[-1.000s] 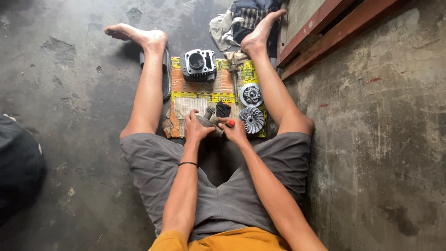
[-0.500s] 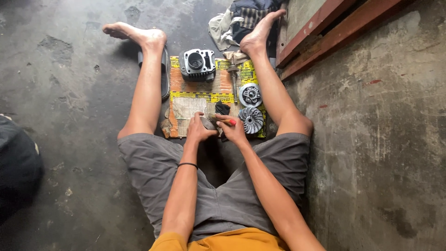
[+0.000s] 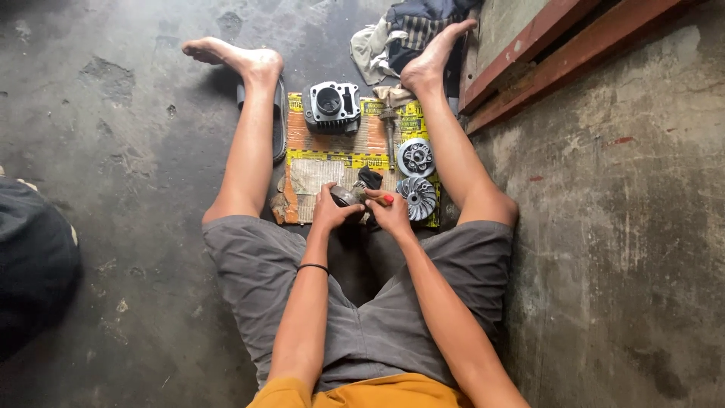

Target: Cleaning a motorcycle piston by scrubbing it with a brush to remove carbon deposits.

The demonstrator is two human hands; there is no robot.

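I sit on a concrete floor with my legs spread around a flattened cardboard sheet. My left hand grips a small round metal part over the sheet's near edge. Touching it, my right hand holds a tool with a red handle. A finned metal disc lies just right of my right hand. Beyond it sits a smaller round disc. A grey engine cylinder block stands at the far end, with a metal shaft beside it. A small black piece lies just ahead of my hands.
A pile of rags lies by my right foot. A red-brown wooden frame runs diagonally at the right. A black sandal lies under my left ankle. A dark rounded object sits at the left edge.
Both hands stay together at the sheet's near edge, shifting only slightly around the small part. The parts on the cardboard have not moved.
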